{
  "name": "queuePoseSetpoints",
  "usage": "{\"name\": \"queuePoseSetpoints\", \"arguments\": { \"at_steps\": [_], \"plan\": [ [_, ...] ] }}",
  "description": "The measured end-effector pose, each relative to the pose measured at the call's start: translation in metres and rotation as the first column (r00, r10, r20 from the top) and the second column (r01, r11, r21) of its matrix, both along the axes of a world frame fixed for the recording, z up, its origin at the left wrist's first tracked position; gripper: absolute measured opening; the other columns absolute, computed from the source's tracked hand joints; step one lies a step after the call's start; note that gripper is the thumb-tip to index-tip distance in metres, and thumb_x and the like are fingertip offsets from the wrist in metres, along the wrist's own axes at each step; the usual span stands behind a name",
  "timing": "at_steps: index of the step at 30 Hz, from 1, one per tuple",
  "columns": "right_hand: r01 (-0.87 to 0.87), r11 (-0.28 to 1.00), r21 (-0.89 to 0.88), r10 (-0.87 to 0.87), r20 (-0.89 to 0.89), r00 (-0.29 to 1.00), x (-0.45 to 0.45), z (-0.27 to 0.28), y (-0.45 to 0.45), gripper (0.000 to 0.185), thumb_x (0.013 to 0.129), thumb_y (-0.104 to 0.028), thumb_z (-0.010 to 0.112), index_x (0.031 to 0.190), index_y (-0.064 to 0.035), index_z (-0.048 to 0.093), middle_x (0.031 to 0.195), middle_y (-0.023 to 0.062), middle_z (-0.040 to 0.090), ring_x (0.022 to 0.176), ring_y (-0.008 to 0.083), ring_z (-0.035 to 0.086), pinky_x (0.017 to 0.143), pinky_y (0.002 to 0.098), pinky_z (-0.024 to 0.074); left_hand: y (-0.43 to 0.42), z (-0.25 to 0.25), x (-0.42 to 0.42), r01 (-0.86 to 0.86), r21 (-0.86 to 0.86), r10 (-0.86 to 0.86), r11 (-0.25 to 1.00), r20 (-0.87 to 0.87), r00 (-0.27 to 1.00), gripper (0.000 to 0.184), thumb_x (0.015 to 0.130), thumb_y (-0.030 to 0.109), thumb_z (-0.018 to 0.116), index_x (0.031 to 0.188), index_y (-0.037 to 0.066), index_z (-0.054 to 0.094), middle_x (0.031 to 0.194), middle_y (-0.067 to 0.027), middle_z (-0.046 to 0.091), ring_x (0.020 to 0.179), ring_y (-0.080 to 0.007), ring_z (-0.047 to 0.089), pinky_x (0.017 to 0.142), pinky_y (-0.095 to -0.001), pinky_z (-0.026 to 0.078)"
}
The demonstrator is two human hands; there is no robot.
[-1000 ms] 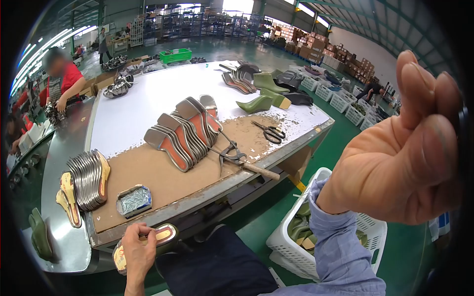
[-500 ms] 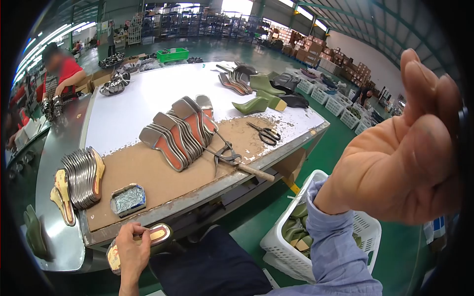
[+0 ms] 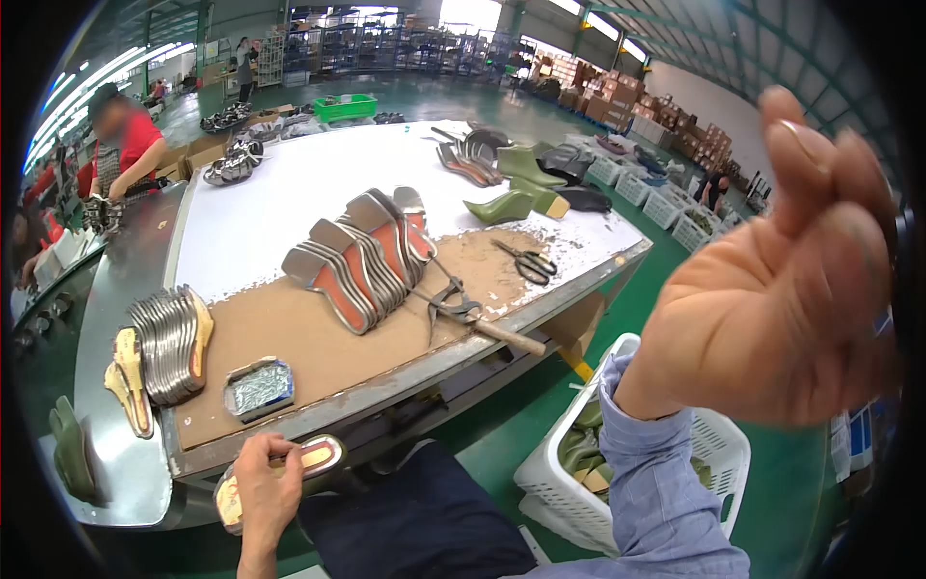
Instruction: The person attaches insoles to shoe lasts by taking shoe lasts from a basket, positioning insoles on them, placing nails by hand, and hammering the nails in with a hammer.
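Observation:
My left hand [image 3: 270, 482] is closed around a shoe last [image 3: 320, 455] at the table's front edge. A tan and dark red insole lies on the upturned sole, and a strip of green shows along its side. My right hand [image 3: 762, 309] is raised high at the right, close to the camera. Its fingers are bent and pressed together; anything between them is too small or hidden. A small box of metal nails [image 3: 260, 388] sits on the table beyond my left hand. Metal pincers [image 3: 453, 307] and a hammer with a wooden handle [image 3: 508, 335] lie farther right.
Stacked insoles [image 3: 362, 261] stand mid-table, with another stack [image 3: 172, 345] at left. Black scissors [image 3: 533, 265] and green shoe lasts [image 3: 531, 167] lie farther back. A white crate [image 3: 550, 492] of green pieces stands under my right arm. A person in red [image 3: 140, 140] works at left.
The camera view has shifted slightly, so the table appears a little to the right. My right hand appears slightly farther left, still raised. My left hand keeps its hold on the shoe last.

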State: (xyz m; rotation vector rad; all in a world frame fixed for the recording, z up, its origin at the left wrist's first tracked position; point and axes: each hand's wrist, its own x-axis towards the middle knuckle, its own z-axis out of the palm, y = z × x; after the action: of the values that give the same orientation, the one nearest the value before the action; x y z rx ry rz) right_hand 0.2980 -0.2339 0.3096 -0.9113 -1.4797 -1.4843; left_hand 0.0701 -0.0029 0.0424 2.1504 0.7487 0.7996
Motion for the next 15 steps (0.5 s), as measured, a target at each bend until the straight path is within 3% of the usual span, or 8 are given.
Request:
{"name": "queuePoseSetpoints", "arguments": {
  "at_steps": [1, 2, 3, 4, 5, 6, 13, 15],
  "plan": [
    [-0.007, 1.0, 0.0, 0.007, -0.011, 1.0, -0.001, -0.003, 0.001, 0.063, 0.095, -0.029, 0.06, 0.142, 0.0034, 0.032, 0.117, 0.0295, 0.059, 0.092, 0.0364, 0.064, 0.084, 0.0483, 0.0557, -0.001, -0.001, -0.003, 0.01, 0.064, -0.011, 0.998, 0.018, 1.0, 0.011, 0.078, 0.002, 0.067, 0.082, -0.004, 0.059, 0.083, -0.0179, 0.066, 0.079, -0.0251, 0.066, 0.074, -0.0339, 0.051],
    [-0.204, 0.938, -0.28, 0.235, 0.083, 0.968, 0.007, -0.003, 0.004, 0.051, 0.093, -0.01, 0.058, 0.136, 0.0091, 0.038, 0.105, 0.028, 0.063, 0.085, 0.0327, 0.065, 0.081, 0.0474, 0.0568, -0.002, -0.002, -0.003, 0.001, 0.068, -0.002, 0.998, 0.021, 1.0, 0.011, 0.078, 0.002, 0.067, 0.082, -0.004, 0.059, 0.083, -0.0179, 0.066, 0.079, -0.0251, 0.066, 0.074, -0.0339, 0.051],
    [-0.312, 0.925, -0.216, 0.3, -0.085, 0.95, -0.01, -0.021, 0.029, 0.056, 0.088, -0.001, 0.059, 0.138, 0.0092, 0.035, 0.106, 0.0281, 0.062, 0.083, 0.0288, 0.066, 0.08, 0.0436, 0.0573, -0.003, 0.0, -0.002, -0.005, 0.044, 0.004, 0.999, 0.018, 1.0, 0.01, 0.078, 0.002, 0.068, 0.081, -0.003, 0.06, 0.084, -0.0182, 0.065, 0.08, -0.0274, 0.065, 0.074, -0.0355, 0.051],
    [-0.218, 0.923, -0.317, 0.237, 0.024, 0.971, 0.002, -0.022, 0.037, 0.061, 0.087, -0.002, 0.061, 0.139, 0.009, 0.032, 0.106, 0.0277, 0.063, 0.084, 0.0273, 0.066, 0.08, 0.0412, 0.0574, -0.004, 0.002, -0.002, -0.013, 0.019, 0.013, 1.0, 0.015, 1.0, 0.01, 0.077, 0.002, 0.068, 0.08, -0.002, 0.06, 0.085, -0.0185, 0.064, 0.082, -0.0297, 0.064, 0.075, -0.037, 0.05],
    [-0.305, 0.845, -0.439, 0.314, -0.055, 0.948, -0.002, -0.031, 0.037, 0.072, 0.084, -0.005, 0.069, 0.141, 0.0094, 0.028, 0.108, 0.0275, 0.063, 0.087, 0.0286, 0.066, 0.082, 0.0408, 0.057, -0.005, 0.004, -0.003, -0.02, -0.008, 0.02, 1.0, 0.012, 1.0, 0.009, 0.076, 0.002, 0.068, 0.08, -0.001, 0.061, 0.086, -0.0188, 0.063, 0.083, -0.032, 0.064, 0.076, -0.0385, 0.05],
    [-0.482, 0.795, -0.368, 0.43, -0.218, 0.876, -0.017, -0.035, 0.048, 0.069, 0.083, -0.011, 0.074, 0.138, 0.0086, 0.036, 0.111, 0.027, 0.062, 0.088, 0.0265, 0.067, 0.083, 0.0393, 0.0572, -0.006, 0.006, -0.002, -0.02, 0.004, 0.02, 1.0, 0.006, 1.0, 0.01, 0.077, 0.004, 0.069, 0.08, -0.001, 0.061, 0.088, -0.0187, 0.064, 0.083, -0.0322, 0.064, 0.076, -0.0388, 0.05],
    [-0.376, 0.86, -0.346, 0.386, -0.043, 0.922, 0.001, -0.024, 0.061, 0.057, 0.084, -0.009, 0.073, 0.13, 0.0076, 0.043, 0.106, 0.0233, 0.064, 0.085, 0.0234, 0.067, 0.08, 0.036, 0.0572, -0.005, 0.006, -0.003, -0.034, -0.015, 0.033, 0.999, -0.034, 0.999, 0.012, 0.077, 0.006, 0.07, 0.081, -0.001, 0.061, 0.088, -0.019, 0.064, 0.082, -0.0311, 0.064, 0.076, -0.0399, 0.05],
    [-0.339, 0.878, -0.339, 0.364, 0.012, 0.931, 0.008, -0.018, 0.065, 0.053, 0.084, -0.008, 0.073, 0.128, 0.0072, 0.046, 0.105, 0.0221, 0.065, 0.084, 0.0223, 0.067, 0.079, 0.0349, 0.0572, -0.01, 0.017, 0.0, -0.005, -0.071, 0.001, 0.997, -0.059, 0.998, 0.017, 0.081, 0.005, 0.067, 0.093, -0.007, 0.064, 0.091, -0.0183, 0.068, 0.08, -0.0273, 0.067, 0.075, -0.033, 0.052]
  ]
}}
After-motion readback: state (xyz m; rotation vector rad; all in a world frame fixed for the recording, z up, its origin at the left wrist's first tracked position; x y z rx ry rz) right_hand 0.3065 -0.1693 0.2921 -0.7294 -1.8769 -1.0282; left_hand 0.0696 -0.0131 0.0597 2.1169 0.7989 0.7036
